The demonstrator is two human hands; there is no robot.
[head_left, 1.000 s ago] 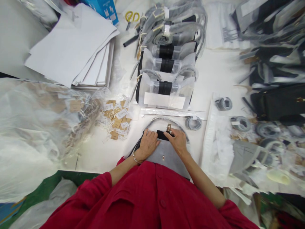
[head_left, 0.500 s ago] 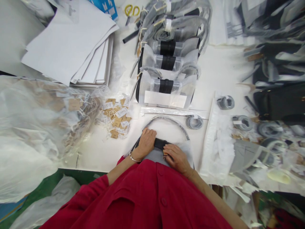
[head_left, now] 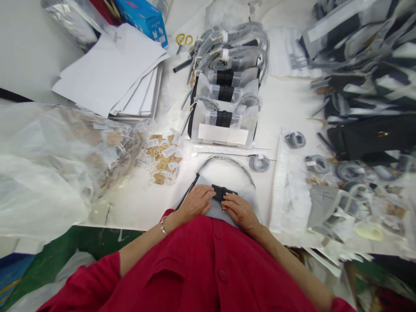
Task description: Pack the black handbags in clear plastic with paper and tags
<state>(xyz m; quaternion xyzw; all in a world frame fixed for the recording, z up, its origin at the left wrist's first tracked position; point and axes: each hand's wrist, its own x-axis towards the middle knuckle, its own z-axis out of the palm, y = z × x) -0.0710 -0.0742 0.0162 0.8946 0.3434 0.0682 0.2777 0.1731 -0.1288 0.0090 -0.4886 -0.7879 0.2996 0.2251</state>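
Observation:
Right in front of my body lies a handbag [head_left: 212,211] with a pale grey cover sheet over it. A black strap tab [head_left: 218,192] crosses its middle, with a small gold-coloured fitting at its lower end. The bag's wrapped handle [head_left: 227,157] arches away from me onto the table. My left hand [head_left: 197,200] rests on the left part of the cover, fingers stretched out, their tips near the tab. With bent fingers, my right hand [head_left: 241,211] grips the tab's right side by the fitting. The palm side of both hands is hidden.
Several wrapped handbags [head_left: 224,119] stand in a row beyond. Left are cardboard tags [head_left: 164,162], a paper stack [head_left: 110,69], a plastic bag [head_left: 39,173] and yellow-handled scissors [head_left: 184,40]. A coiled strap [head_left: 259,163] lies to the right, with black bags [head_left: 373,136] farther off.
My left hand has shifted back from the black tab, uncovering more of it, and its fingers lie flatter. My right hand stays by the fitting. The whole view has shifted slightly.

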